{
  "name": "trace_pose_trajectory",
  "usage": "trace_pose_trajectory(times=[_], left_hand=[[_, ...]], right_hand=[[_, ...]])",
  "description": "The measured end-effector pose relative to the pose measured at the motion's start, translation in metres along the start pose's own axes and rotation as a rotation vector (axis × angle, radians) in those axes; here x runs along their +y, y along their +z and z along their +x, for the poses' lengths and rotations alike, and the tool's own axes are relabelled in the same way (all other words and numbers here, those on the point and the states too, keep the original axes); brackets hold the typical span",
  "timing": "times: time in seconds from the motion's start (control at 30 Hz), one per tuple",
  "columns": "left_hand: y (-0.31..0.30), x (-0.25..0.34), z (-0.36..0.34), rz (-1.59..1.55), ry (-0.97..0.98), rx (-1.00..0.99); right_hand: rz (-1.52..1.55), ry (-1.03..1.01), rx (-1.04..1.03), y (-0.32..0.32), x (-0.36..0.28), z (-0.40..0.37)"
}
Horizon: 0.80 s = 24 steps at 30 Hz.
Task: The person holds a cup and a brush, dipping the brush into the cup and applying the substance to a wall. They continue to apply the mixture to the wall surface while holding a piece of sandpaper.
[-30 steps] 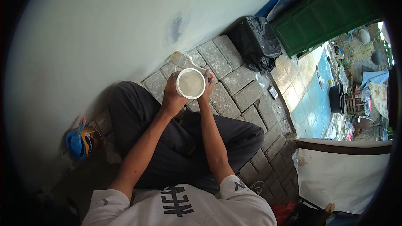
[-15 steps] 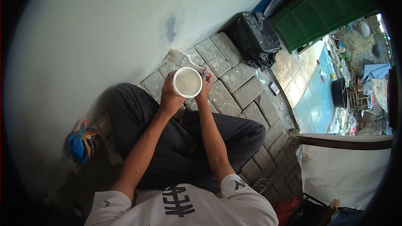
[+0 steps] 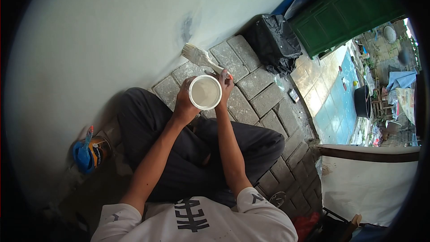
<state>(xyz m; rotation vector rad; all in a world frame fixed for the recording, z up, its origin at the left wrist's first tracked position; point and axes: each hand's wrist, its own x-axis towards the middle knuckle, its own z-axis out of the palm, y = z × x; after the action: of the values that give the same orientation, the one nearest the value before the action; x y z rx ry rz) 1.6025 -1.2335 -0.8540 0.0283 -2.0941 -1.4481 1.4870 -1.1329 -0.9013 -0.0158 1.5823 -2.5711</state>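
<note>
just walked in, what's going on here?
A person sits cross-legged on paving stones beside a white wall. The left hand grips a small white tub of pale paint from the side. The right hand holds a paintbrush by its handle just beyond the tub, bristles toward the foot of the wall; contact cannot be told. A blue and orange tin stands by the wall.

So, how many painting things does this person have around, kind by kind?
Round white plastic paint cup, in the left hand: 1
Flat pale-bristled paintbrush, in the right hand: 1
Blue-and-orange container by the wall: 1
Total: 3
</note>
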Motion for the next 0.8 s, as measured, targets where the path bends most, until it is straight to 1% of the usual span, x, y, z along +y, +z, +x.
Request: trace_pose_trajectory(times=[0.03, 0.1, 0.17, 0.23, 0.3, 0.33, 0.37, 0.4, 0.43, 0.5, 0.53, 0.57, 0.63, 0.7, 0.77, 0.8], left_hand=[[0.0, 0.001, 0.0, 0.014, 0.002, -0.004], [-0.001, 0.004, 0.001, -0.009, -0.014, 0.001], [-0.001, 0.007, 0.001, -0.034, -0.028, 0.006], [-0.003, 0.007, 0.001, -0.005, 0.032, 0.003], [-0.005, 0.009, 0.001, -0.015, 0.036, 0.018], [-0.005, 0.009, 0.001, -0.026, 0.041, 0.026], [-0.005, 0.01, 0.002, -0.025, 0.044, 0.034], [-0.006, 0.009, 0.003, -0.015, 0.084, 0.044], [-0.007, 0.009, 0.003, -0.004, 0.122, 0.054], [-0.009, 0.007, 0.0, -0.055, 0.102, 0.045], [-0.009, 0.008, -0.002, -0.107, 0.086, 0.024], [-0.009, 0.008, -0.002, -0.111, 0.084, 0.026], [-0.009, 0.009, -0.002, -0.094, 0.177, 0.024], [-0.008, 0.01, -0.001, -0.069, 0.195, 0.006], [-0.008, 0.01, -0.001, -0.034, 0.212, -0.01], [-0.008, 0.009, -0.001, -0.044, 0.205, -0.014]], right_hand=[[-0.002, 0.0, -0.003, -0.001, 0.003, 0.006], [-0.224, -0.194, 0.066, 0.0, -0.002, 0.011], [-0.218, -0.202, 0.084, 0.009, -0.013, 0.004], [-0.207, -0.211, 0.096, 0.021, -0.025, 0.0], [-0.01, -0.148, 0.162, 0.03, -0.031, -0.003], [-0.011, -0.15, 0.154, 0.032, -0.035, -0.005], [0.02, -0.108, 0.156, 0.032, -0.04, -0.007], [0.049, -0.065, 0.157, 0.035, -0.047, -0.008], [0.046, -0.064, 0.149, 0.039, -0.054, -0.008], [0.333, -0.12, -0.037, 0.041, -0.065, -0.007], [0.364, -0.136, -0.084, 0.04, -0.065, -0.003], [0.359, -0.136, -0.084, 0.04, -0.063, -0.001], [0.475, -0.124, -0.091, 0.032, -0.046, 0.005], [0.421, -0.098, -0.083, 0.018, -0.021, 0.009], [0.134, 0.074, 0.113, -0.003, 0.01, 0.006], [-0.049, -0.019, 0.073, 0.0, 0.013, 0.002]])
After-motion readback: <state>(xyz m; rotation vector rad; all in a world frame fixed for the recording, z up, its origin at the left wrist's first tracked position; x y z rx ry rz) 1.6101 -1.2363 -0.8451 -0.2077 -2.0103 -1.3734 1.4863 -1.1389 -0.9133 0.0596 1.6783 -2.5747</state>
